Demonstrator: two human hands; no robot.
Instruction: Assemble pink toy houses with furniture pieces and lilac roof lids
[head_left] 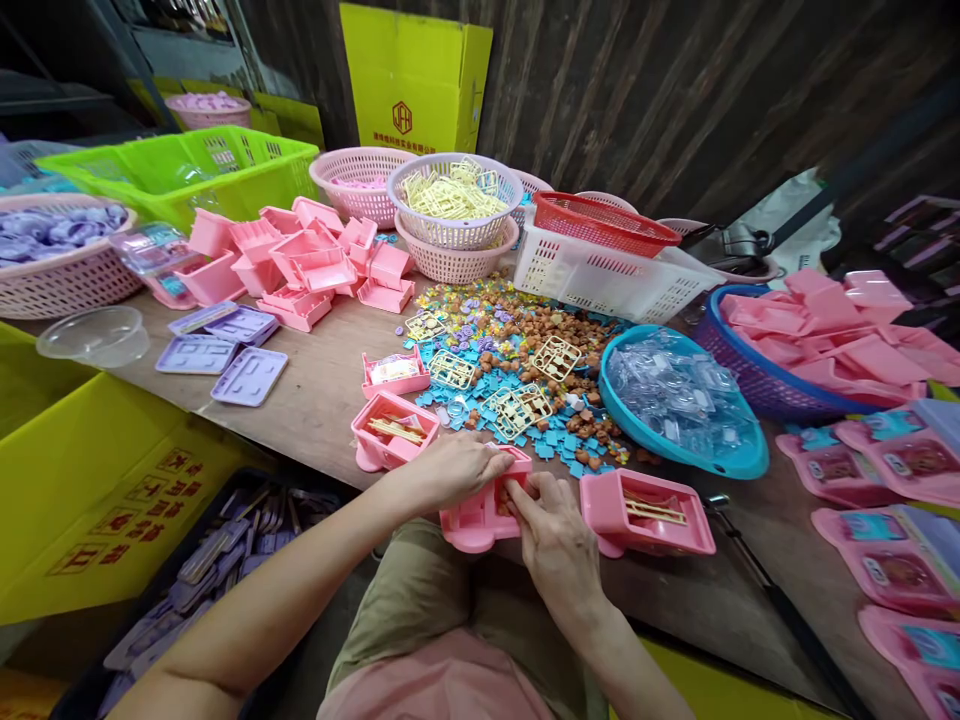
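A pink plastic case (469, 527) sits at the table's near edge, in front of my body. My left hand (459, 468) is closed over its far side and steadies it. The closed fingers of my right hand (559, 540) reach into the case's opening; what they press or hold there is hidden. To the left stands a similar pink case with beige sticks (396, 430) in it. On the right another pink case (649, 512) holds more beige sticks. Just beyond my hands lies a spread of small blue, brown, yellow and purple pieces (517, 385), with several cream part frames (517, 410) on top.
A blue basin (757, 455) of clear plastic parts and a basket of pink parts (817, 330) stand right. Purple trays (247, 375) and stacked pink shells (315, 260) lie left. A black-handled tool (795, 620) rests near finished-looking pink sets (892, 555). Baskets line the back.
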